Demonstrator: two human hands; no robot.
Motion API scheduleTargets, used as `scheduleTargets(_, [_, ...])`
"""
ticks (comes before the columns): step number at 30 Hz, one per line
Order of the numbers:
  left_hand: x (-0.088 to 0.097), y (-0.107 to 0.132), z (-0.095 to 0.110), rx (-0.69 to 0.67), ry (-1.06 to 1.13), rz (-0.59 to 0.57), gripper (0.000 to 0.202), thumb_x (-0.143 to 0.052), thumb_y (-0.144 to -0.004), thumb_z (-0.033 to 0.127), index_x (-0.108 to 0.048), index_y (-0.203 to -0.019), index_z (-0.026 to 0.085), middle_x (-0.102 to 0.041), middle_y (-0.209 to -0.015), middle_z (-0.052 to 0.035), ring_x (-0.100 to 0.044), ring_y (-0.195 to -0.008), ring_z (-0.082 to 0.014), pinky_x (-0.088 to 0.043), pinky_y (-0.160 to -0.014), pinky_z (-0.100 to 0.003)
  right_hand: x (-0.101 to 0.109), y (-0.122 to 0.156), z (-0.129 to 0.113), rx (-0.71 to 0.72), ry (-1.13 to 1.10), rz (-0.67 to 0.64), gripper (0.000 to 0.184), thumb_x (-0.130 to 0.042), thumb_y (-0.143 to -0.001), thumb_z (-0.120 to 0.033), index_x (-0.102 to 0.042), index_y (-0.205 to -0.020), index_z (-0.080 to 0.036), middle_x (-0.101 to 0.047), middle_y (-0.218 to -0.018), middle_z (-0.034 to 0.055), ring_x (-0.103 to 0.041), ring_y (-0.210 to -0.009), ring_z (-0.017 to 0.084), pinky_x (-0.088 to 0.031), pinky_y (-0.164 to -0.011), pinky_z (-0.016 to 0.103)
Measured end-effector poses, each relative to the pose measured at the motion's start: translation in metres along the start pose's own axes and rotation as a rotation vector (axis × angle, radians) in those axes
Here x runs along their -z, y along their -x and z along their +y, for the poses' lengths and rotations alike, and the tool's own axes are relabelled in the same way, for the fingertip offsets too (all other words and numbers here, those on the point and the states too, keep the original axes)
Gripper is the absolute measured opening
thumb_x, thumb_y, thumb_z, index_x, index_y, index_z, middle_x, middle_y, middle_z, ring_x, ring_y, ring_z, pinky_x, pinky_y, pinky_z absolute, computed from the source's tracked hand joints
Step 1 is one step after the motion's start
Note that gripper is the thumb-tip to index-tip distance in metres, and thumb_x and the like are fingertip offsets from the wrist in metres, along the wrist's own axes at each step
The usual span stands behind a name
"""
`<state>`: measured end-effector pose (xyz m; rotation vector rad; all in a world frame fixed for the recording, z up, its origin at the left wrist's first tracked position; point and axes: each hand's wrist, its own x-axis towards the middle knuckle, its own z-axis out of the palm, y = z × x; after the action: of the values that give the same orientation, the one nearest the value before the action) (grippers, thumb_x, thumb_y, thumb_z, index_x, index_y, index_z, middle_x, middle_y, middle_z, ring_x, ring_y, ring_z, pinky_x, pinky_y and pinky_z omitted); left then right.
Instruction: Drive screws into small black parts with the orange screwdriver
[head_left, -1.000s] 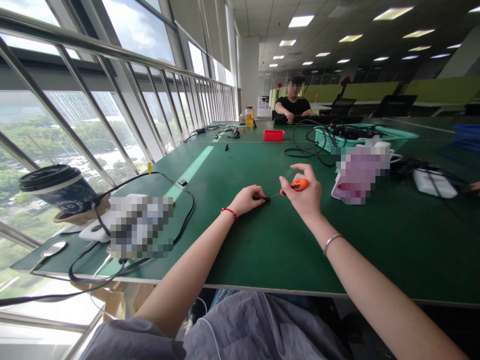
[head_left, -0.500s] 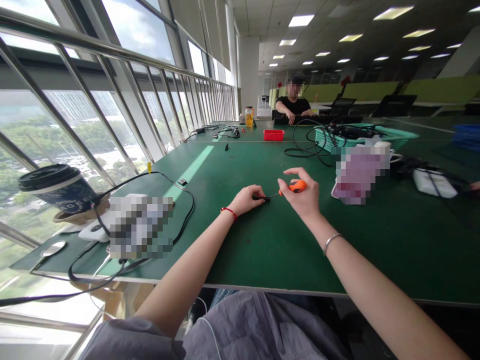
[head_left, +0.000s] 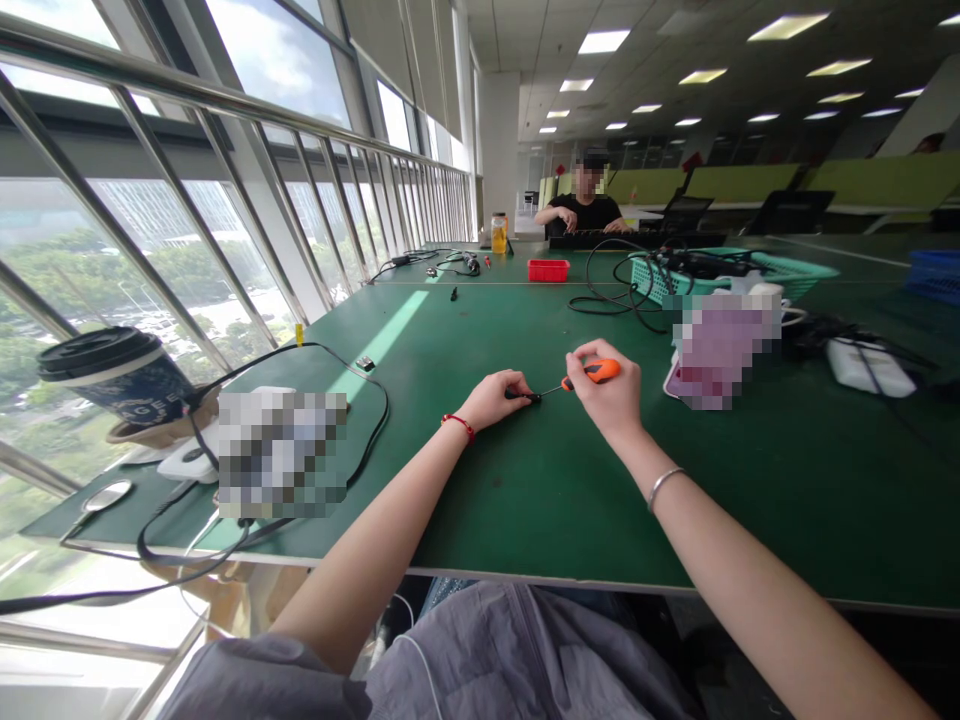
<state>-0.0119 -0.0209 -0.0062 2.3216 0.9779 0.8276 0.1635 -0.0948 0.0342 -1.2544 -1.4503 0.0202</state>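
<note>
My left hand (head_left: 495,400) pinches a small black part (head_left: 534,397) low over the green table; what kind of part it is I cannot make out. An orange and black screwdriver (head_left: 600,372) is held in my right hand (head_left: 611,390), fingers closed around its handle. Its thin metal shaft (head_left: 551,391) points left, and the tip meets or nearly meets the black part.
Left of me are a paper cup (head_left: 116,380), a black cable (head_left: 386,400) and a blurred-out item (head_left: 281,455). To the right lie a phone-like object (head_left: 724,350) and a teal basket (head_left: 802,265). Farther back stand a red tray (head_left: 547,270), a jar (head_left: 499,235) and a seated person (head_left: 592,205).
My right fingers have closed in on the screwdriver handle, and the hand and tool have shifted slightly right. My left hand stays put. The person opposite has moved an arm.
</note>
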Motion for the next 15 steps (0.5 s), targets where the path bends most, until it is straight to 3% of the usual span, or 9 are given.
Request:
scheduleTargets(3, [0.0001,0.0001,0.0007,0.01,0.006,0.002,0.004,-0.064,-0.075,0.019,-0.063,-0.074,0.015,-0.066,-0.08,-0.0023,-0.061,-0.075,-0.0138,-0.049,-0.074,-0.026,0.0002,0.0006,0.0003,0.014,-0.001,-0.041,0.025,-0.051,-0.076,-0.034,-0.047,-0.054,-0.022,-0.053,-0.05,-0.0007,-0.048,-0.051,0.014,-0.036,-0.053,0.025])
scheduleTargets(15, [-0.0012,-0.0007,-0.0014,0.02,0.008,0.006,0.005,-0.063,-0.074,0.019,-0.063,-0.075,0.014,-0.067,-0.079,-0.0028,-0.061,-0.075,-0.014,-0.048,-0.073,-0.026,0.0005,0.0017,0.0003,0.114,-0.045,-0.108,0.019,-0.05,-0.07,-0.026,-0.042,-0.054,-0.022,-0.048,-0.049,-0.0027,-0.043,-0.046,0.012,-0.034,-0.05,0.025])
